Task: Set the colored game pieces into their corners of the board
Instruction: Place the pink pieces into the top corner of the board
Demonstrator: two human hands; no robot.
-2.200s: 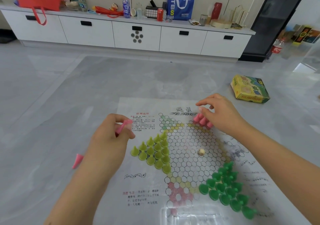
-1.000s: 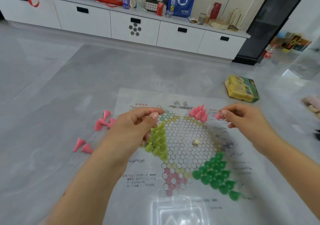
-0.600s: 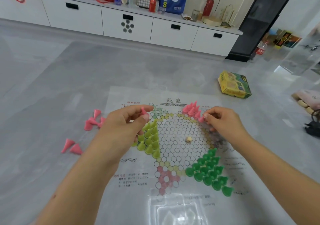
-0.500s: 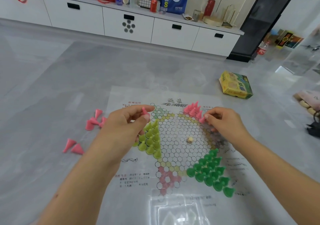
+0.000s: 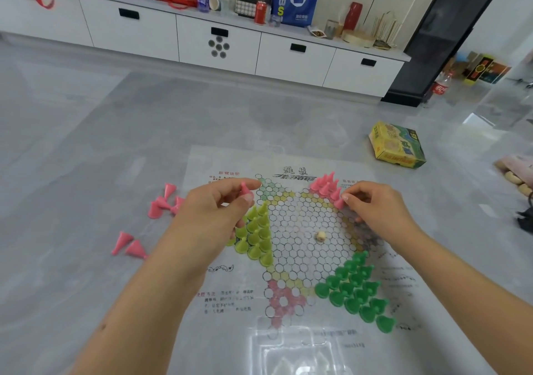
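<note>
A paper star-shaped game board [image 5: 300, 230] lies on the grey floor. Yellow-green cones [image 5: 256, 233] fill its left corner and dark green cones [image 5: 354, 291] its lower right corner. Several pink cones [image 5: 324, 185] stand in the upper right corner. My left hand [image 5: 213, 216] hovers over the yellow-green cones and pinches one pink cone [image 5: 246, 192] between thumb and forefinger. My right hand [image 5: 375, 207] pinches another pink cone [image 5: 339, 203] at the lower edge of the pink group. A small cream die [image 5: 320, 236] sits near the board's middle.
Loose pink cones lie on the floor left of the board, some [image 5: 163, 204] near its upper left and two [image 5: 128, 246] lower down. A yellow-green box [image 5: 399, 145] lies at the far right. A clear plastic tray [image 5: 291, 351] rests at the board's near edge. White cabinets [image 5: 219, 45] line the back wall.
My right hand came down with its pink cone to the edge of the pink group. My left hand keeps its pink cone raised above the yellow-green corner, nearly still.
</note>
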